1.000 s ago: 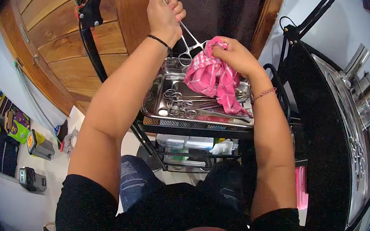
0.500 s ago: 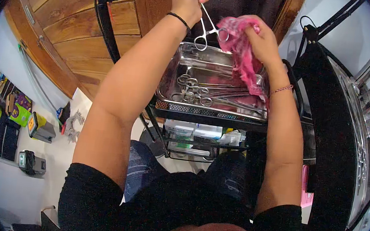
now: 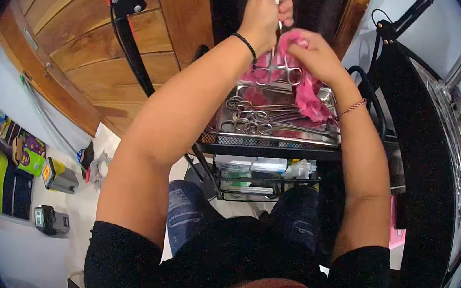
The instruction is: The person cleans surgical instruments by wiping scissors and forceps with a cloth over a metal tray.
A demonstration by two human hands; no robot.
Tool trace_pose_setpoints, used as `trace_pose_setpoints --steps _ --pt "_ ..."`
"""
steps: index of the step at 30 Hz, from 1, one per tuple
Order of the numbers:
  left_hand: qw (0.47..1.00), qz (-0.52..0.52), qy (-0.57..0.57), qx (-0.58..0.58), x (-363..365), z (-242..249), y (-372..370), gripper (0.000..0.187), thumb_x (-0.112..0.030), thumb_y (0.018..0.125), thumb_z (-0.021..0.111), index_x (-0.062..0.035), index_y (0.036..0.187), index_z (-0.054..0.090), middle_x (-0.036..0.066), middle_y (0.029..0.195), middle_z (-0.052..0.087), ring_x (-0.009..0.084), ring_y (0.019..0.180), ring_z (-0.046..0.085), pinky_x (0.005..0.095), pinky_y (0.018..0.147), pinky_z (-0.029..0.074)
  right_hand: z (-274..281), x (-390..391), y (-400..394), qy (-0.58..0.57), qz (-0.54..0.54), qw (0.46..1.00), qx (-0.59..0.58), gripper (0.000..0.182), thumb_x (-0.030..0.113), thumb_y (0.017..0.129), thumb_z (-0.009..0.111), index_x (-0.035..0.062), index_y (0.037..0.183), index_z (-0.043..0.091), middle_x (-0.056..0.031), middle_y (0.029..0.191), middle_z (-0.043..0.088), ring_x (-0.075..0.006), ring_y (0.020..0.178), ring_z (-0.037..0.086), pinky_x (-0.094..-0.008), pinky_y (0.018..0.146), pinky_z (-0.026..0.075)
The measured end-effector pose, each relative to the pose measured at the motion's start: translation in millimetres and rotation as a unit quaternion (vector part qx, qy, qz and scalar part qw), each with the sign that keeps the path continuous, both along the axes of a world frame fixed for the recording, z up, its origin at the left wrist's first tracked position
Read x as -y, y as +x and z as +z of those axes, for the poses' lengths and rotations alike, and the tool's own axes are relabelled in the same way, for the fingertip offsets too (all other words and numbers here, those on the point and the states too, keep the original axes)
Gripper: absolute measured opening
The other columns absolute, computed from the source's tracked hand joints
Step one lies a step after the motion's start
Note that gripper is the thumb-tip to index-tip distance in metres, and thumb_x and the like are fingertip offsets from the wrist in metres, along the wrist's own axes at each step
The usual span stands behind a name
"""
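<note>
Hands, two: the left hand (image 3: 267, 13) is clamping round one ring-handled instrument (image 3: 276, 68); the right hand (image 3: 313, 55) is clutching one pink cloth (image 3: 308, 93). The held instrument is extending below the left hand, its ring end sitting just left of the right hand, pink fabric showing behind.
Metal tray (image 3: 293, 140), one: holding several loose instruments (image 3: 286, 118), overlapping too much for exact counting. The cloth is draping over its right side; the left forearm (image 3: 202, 92) is blocking its left.
Black cart (image 3: 281, 151), one: supporting the tray.
</note>
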State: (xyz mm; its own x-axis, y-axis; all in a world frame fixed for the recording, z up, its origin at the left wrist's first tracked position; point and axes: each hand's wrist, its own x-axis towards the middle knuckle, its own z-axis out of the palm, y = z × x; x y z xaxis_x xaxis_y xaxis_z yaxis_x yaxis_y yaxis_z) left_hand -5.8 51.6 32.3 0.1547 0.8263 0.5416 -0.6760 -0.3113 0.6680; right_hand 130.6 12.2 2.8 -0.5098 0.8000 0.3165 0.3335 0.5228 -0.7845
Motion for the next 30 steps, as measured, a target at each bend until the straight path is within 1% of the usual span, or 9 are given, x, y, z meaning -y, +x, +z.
trace_pose_setpoints --steps 1,7,12,13,16,21,22,27,30 --pt "1.000 0.000 -0.002 -0.005 2 1 1 0.038 -0.040 0.095 0.033 -0.0087 0.083 0.050 -0.004 0.051 0.032 0.0056 0.040 0.025 0.0196 0.038 0.022 1 0 1 0.009 0.027 0.999 0.026 0.013 0.007 0.078 0.050 0.0047 0.085 0.060 0.0021 0.070 0.055 -0.0052 0.058 0.041 -0.0172 0.053 0.034" --pt "0.996 -0.081 0.007 -0.026 -10 0 -11 0.038 -0.039 0.096 0.033 -0.0085 0.083 0.051 -0.004 0.052 0.033 0.0054 0.041 0.025 0.0195 0.038 0.022 -6 -5 -3 -0.009 0.040 0.999 0.005 0.011 0.008 0.077 0.050 0.0053 0.081 0.060 0.0025 0.068 0.055 -0.0057 0.055 0.040 -0.0180 0.050 0.033" --pt "0.998 -0.043 0.004 -0.043 3 -2 2 0.037 -0.039 0.095 0.034 -0.0086 0.084 0.052 -0.004 0.052 0.034 0.0053 0.041 0.026 0.0192 0.038 0.022 -3 -1 -1 -0.040 0.035 0.998 -0.028 0.011 0.013 0.077 0.051 0.0055 0.077 0.060 0.0028 0.067 0.054 -0.0069 0.054 0.039 -0.0190 0.050 0.033" --pt "0.999 -0.026 0.003 -0.034 3 1 -1 0.036 -0.038 0.095 0.034 -0.0086 0.085 0.052 -0.004 0.052 0.034 0.0054 0.041 0.026 0.0192 0.038 0.022 -2 0 0 -0.046 0.048 0.998 0.018 0.013 0.016 0.077 0.052 0.0060 0.076 0.060 0.0030 0.066 0.054 -0.0071 0.054 0.039 -0.0199 0.050 0.033" --pt "0.997 -0.068 -0.013 -0.018 3 1 -13 0.036 -0.038 0.095 0.035 -0.0085 0.086 0.053 -0.004 0.051 0.034 0.0054 0.041 0.027 0.0193 0.038 0.022 2 3 3 -0.066 0.083 0.983 0.153 0.019 0.024 0.078 0.054 0.0072 0.073 0.060 0.0034 0.063 0.053 -0.0078 0.053 0.040 -0.0224 0.049 0.033" --pt "0.983 -0.177 -0.024 -0.052 1 0 -10 0.038 -0.039 0.095 0.035 -0.0083 0.087 0.055 -0.004 0.050 0.034 0.0059 0.040 0.028 0.0189 0.038 0.022 4 -4 11 -0.069 0.107 0.967 0.221 0.017 0.022 0.076 0.052 0.0062 0.072 0.059 0.0032 0.066 0.053 -0.0070 0.054 0.040 -0.0206 0.049 0.033" --pt "0.981 -0.183 -0.023 -0.051 7 3 -8 0.038 -0.039 0.095 0.035 -0.0083 0.087 0.055 -0.004 0.050 0.034 0.0059 0.040 0.028 0.0189 0.038 0.022 3 -3 11 -0.070 0.101 0.967 0.222 0.017 0.022 0.076 0.052 0.0062 0.072 0.059 0.0032 0.066 0.053 -0.0070 0.054 0.040 -0.0206 0.049 0.033" --pt "0.948 -0.318 -0.001 -0.018 30 19 -6 0.029 -0.030 0.093 0.044 -0.0048 0.089 0.056 -0.002 0.053 0.039 0.0070 0.042 0.034 0.0186 0.040 0.029 -11 -7 10 -0.109 0.196 0.972 0.075 0.014 0.019 0.076 0.052 0.0072 0.073 0.058 0.0034 0.066 0.053 -0.0064 0.053 0.039 -0.0209 0.049 0.032" --pt "0.975 -0.216 0.038 -0.019 22 12 -6 0.034 -0.035 0.094 0.039 -0.0059 0.082 0.052 -0.003 0.051 0.034 0.0057 0.041 0.029 0.0190 0.038 0.026 -18 -12 8 -0.088 0.175 0.979 0.052 0.019 0.025 0.078 0.053 0.0090 0.069 0.056 0.0045 0.060 0.048 -0.0079 0.051 0.036 -0.0231 0.047 0.030"
